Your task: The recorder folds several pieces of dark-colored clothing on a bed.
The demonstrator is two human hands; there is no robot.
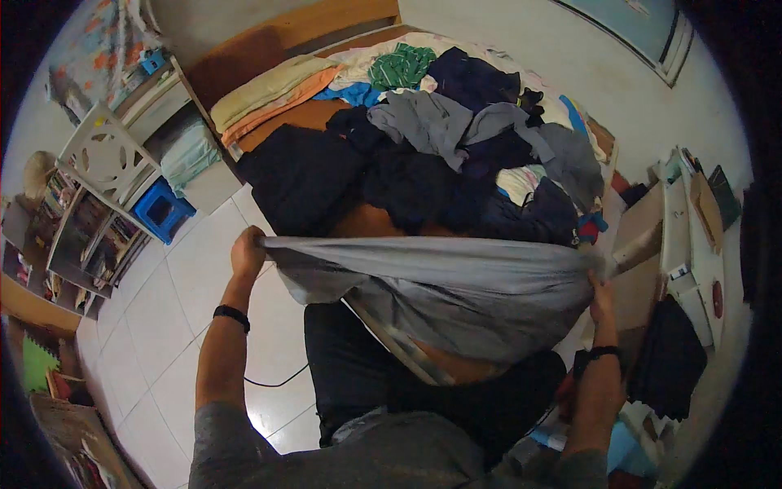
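Note:
A grey cloth garment [440, 275] is stretched out in front of me, above my lap. My left hand [248, 252] grips its left end in a fist. At the opposite end my right hand [600, 293] holds the fabric, partly blurred. The upper edge runs nearly straight between the hands, while the lower part sags in folds. Just beyond it lies a heap of clothes on a bed, with black garments [311, 177] nearest and grey ones [421, 119] behind them. What kind of garment I hold cannot be made out.
Folded yellow and orange bedding [275, 91] lies by the wooden headboard [293, 30]. To the left are a blue plastic stool [164, 209], a white chair [107, 153] and bookshelves [91, 238] on a tiled floor [159, 318]. Cardboard boxes [635, 226] and a white cabinet [684, 244] stand at right.

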